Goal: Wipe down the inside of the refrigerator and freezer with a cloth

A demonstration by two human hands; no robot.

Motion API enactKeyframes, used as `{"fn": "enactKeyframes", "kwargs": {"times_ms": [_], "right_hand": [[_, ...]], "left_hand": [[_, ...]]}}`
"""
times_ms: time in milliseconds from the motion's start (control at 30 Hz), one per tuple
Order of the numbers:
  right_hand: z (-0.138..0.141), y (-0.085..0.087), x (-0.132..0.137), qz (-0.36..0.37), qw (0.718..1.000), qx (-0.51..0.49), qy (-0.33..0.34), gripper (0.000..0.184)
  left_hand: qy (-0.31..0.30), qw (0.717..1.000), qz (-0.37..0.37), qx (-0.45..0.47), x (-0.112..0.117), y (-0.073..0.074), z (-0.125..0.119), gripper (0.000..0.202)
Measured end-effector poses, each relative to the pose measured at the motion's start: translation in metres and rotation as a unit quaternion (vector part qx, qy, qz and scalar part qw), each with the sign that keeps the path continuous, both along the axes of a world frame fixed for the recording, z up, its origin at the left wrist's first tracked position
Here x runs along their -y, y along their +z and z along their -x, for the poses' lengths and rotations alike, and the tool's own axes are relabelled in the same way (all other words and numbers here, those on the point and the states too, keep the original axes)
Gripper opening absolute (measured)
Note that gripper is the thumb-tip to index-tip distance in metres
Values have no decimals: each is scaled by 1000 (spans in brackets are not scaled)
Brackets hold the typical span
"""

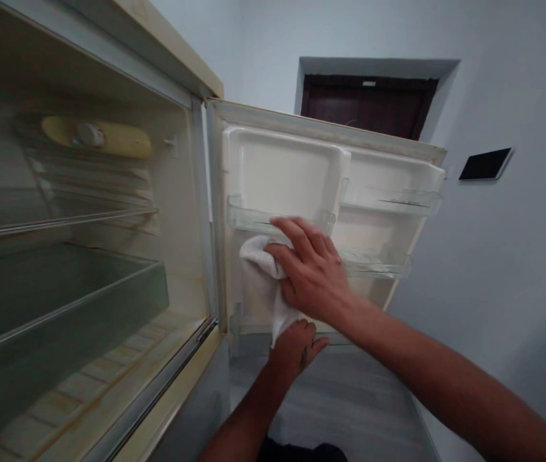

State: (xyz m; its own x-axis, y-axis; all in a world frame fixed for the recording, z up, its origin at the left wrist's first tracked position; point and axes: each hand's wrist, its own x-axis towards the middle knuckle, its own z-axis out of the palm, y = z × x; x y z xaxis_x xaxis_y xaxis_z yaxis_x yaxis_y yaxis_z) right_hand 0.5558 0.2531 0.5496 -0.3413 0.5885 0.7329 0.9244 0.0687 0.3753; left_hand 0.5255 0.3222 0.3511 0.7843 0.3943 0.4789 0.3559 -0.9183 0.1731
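Observation:
My right hand [312,269] presses a white cloth [265,285] flat against the inner side of the open fridge door [282,167], just under its upper left shelf [253,221]. The fingers lie spread over the cloth. Below it, my left hand [294,346] grips the bottom edge of the door with curled fingers. The cloth hangs down between the two hands.
The fridge compartment [75,256] stands open on the left, with glass shelves and a yellow thermostat housing [97,138] at the back. Two more clear door shelves [392,202] sit on the right. A dark doorway [369,106] and a black wall panel [485,164] lie behind.

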Motion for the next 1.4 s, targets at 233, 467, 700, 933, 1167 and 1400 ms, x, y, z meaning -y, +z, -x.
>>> {"fn": "enactKeyframes", "kwargs": {"times_ms": [233,467,700,933,1167,1400], "right_hand": [[17,38,-51,44,997,57,29,18],[26,37,-52,51,998,32,-6,22],[27,41,-49,40,998,43,-1,22],[-29,-55,-51,32,969,206,131,26],[-48,-68,-104,-8,999,7,-34,33],[-21,-127,-109,326,943,33,54,15]], "left_hand": [[20,999,-26,-13,3,2,5,44],[21,999,-38,-7,2,0,5,46],[23,999,-42,2,1,1,5,46],[33,998,-39,44,8,-13,5,46],[64,995,-26,71,22,-27,5,31],[62,994,-33,85,18,-31,1,38]]}}
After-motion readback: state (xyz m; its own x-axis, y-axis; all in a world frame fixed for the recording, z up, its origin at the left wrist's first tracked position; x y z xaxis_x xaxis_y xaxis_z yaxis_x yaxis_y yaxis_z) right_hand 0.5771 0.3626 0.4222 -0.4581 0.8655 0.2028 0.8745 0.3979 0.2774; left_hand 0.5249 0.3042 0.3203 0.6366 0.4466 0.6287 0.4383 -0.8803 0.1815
